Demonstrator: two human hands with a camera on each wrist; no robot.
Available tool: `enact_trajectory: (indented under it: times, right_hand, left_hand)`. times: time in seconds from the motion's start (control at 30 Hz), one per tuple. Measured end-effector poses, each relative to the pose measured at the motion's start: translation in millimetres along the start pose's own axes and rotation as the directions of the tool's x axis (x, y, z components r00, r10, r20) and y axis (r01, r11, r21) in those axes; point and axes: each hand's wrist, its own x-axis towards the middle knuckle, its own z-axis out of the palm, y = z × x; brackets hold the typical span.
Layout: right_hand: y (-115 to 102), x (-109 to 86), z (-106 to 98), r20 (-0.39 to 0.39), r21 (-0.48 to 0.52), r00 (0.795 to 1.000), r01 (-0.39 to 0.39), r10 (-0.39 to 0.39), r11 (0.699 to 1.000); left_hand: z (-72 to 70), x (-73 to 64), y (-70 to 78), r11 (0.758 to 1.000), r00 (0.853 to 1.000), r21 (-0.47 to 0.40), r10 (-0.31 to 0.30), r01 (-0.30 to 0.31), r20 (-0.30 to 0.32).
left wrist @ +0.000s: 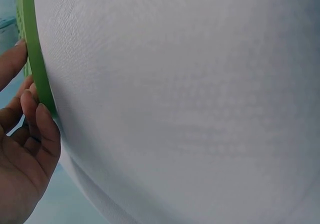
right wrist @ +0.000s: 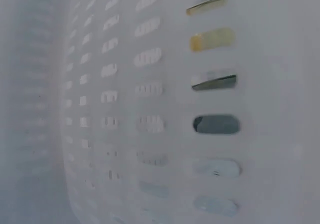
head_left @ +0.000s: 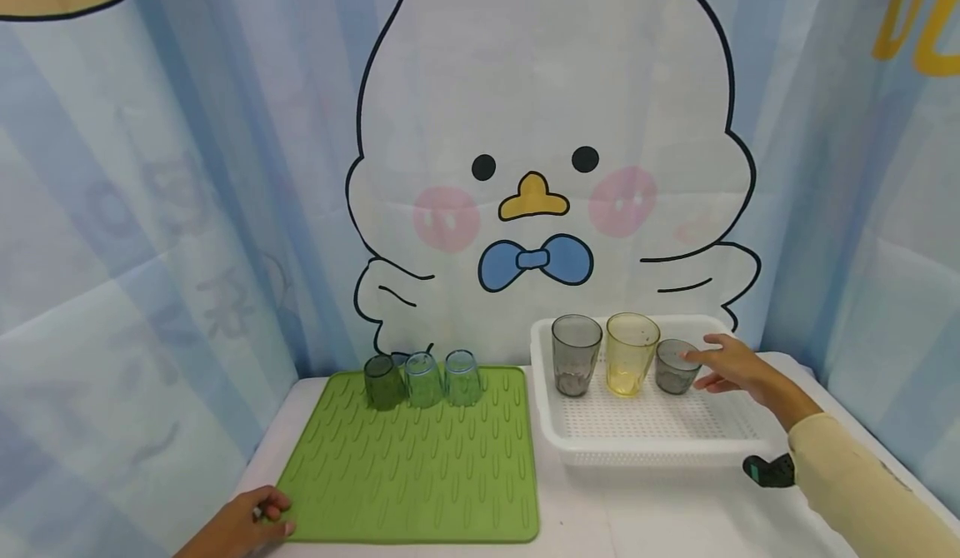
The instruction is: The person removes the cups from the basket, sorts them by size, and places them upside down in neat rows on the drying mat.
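Note:
My right hand [head_left: 735, 366] reaches into the white basket [head_left: 637, 450] from the right. Its fingers are spread at the small grey glass [head_left: 671, 375], one fingertip overlapping the rim. That glass stands upright beside a yellow glass [head_left: 632, 358] and a tall grey glass [head_left: 575, 358]. At the near left corner of the green mat [head_left: 420, 491], my left hand [head_left: 243, 520] touches the edge with relaxed fingers; the left wrist view shows these fingers [left wrist: 47, 134] loosely bent beside the mat's rim. Only the basket's slotted wall [right wrist: 270, 108] shows in the right wrist view, with the right hand out of sight.
A dark green glass [head_left: 385, 383], a blue-green glass [head_left: 423, 381] and a pale blue glass [head_left: 462, 380] stand in a row at the mat's back edge. A small dark object [head_left: 768, 470] is beside the right sleeve. Printed curtains [head_left: 540, 83] enclose the white table [head_left: 615, 508].

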Motion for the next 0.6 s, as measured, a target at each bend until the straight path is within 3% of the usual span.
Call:
enact_trajectory:
  times: [0.6]
  right_hand:
    - [-2, 10.3, 7, 0.004, -0.068, 1.0, -0.008, 0.008, 0.998]
  left_hand:
    - [-0.4, 1.2, -1.4, 1.0, 1.0, 0.0, 0.009, -0.009, -0.002]
